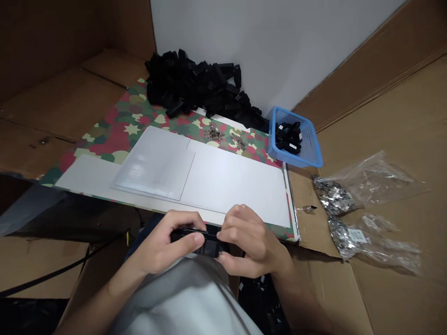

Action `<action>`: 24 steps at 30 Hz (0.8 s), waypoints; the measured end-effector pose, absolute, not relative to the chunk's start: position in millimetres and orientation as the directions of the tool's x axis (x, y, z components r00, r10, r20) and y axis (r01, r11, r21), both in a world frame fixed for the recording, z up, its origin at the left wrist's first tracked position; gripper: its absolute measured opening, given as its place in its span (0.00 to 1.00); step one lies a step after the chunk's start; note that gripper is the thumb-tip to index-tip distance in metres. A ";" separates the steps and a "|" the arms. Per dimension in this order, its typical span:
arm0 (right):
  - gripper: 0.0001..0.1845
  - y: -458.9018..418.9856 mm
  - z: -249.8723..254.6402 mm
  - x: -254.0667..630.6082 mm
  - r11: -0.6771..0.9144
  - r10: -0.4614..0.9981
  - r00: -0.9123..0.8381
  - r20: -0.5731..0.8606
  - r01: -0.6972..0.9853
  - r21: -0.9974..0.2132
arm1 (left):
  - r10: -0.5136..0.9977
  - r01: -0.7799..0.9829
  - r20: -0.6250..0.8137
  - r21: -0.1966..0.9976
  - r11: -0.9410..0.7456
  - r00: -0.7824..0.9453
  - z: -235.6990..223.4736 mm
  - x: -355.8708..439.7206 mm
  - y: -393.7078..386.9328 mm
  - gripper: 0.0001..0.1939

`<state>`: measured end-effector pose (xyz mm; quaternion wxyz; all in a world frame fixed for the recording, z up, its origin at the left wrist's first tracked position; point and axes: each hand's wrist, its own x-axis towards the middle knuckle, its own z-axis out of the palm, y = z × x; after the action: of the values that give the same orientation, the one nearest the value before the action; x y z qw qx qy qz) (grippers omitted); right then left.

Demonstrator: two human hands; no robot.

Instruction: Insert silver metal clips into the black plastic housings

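Camouflage-patterned tabletop (104, 137), one mesh basket (296, 161) far right, two clear bags (384, 179) right; my left grip (171, 246) and right grip (249, 242) pinch one black part (210, 247).

Brown cardboard (394, 111) flanks a pale wall (272, 46), with what may be plastic sheeting (30, 207) at far left.
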<state>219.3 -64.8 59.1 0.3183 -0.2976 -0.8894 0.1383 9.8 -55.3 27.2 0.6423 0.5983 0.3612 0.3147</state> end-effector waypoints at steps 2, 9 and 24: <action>0.05 -63.1 59.6 219.1 0.799 0.597 -0.628 0.499 0.406 -0.444 | 0.837 0.039 -0.122 0.992 0.120 0.533 29.8 10.5 -56.7 0.13; 0.07 -59.0 51.9 217.6 0.829 0.541 -0.625 0.563 0.285 -0.481 | 0.821 0.067 -0.125 0.992 0.105 0.558 28.1 12.2 -57.6 0.16; 0.17 -62.8 21.9 249.9 0.365 0.870 -0.446 0.209 0.297 -0.883 | 0.827 0.224 0.047 0.952 -0.207 0.560 41.1 30.5 -38.1 0.10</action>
<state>249.9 -62.8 21.9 0.3525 -0.3906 -0.7470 0.4065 30.5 -38.1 41.1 0.5129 0.7190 0.3656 0.2938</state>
